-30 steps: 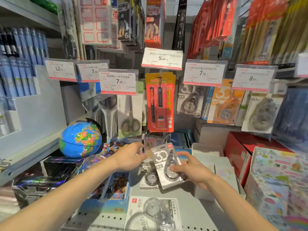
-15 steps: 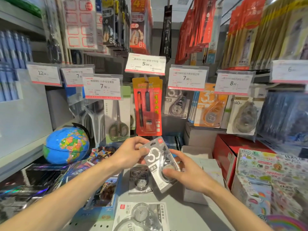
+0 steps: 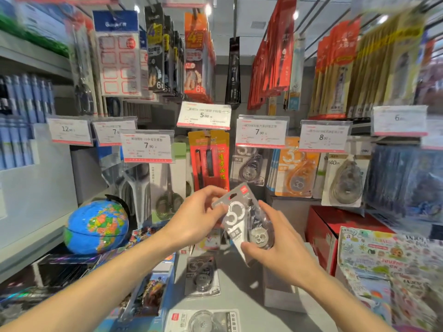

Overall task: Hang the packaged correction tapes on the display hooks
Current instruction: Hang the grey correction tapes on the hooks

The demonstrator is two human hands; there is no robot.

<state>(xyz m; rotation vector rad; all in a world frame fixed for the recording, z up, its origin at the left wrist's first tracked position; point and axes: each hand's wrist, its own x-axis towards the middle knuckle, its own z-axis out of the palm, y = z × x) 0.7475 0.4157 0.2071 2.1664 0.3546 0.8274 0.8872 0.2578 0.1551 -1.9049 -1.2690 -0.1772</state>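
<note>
The person holds one grey packaged correction tape up in front of the display, between the shelf below and the hanging stock above, so the step in hand looks like lining the card up before hanging it. The left hand pinches the card's upper left edge with curled fingers, and the right hand grips its lower right corner, thumb pressed over the blister. The card is tilted, its hang hole at the top pointing up and to the right. The likely target is the hook under the 7.90 price tag, where a matching grey pack already hangs; the next move calls for raising the card, levelling it and threading the hole over the hook's tip, which is hidden behind the tag. A large "30" reads on the held card, and a small red logo at its top is too blurred to read. Neighbouring tags read 5.00 and 8.00, and an orange pack also shows "30". Another grey pack lies flat on the shelf below.
</note>
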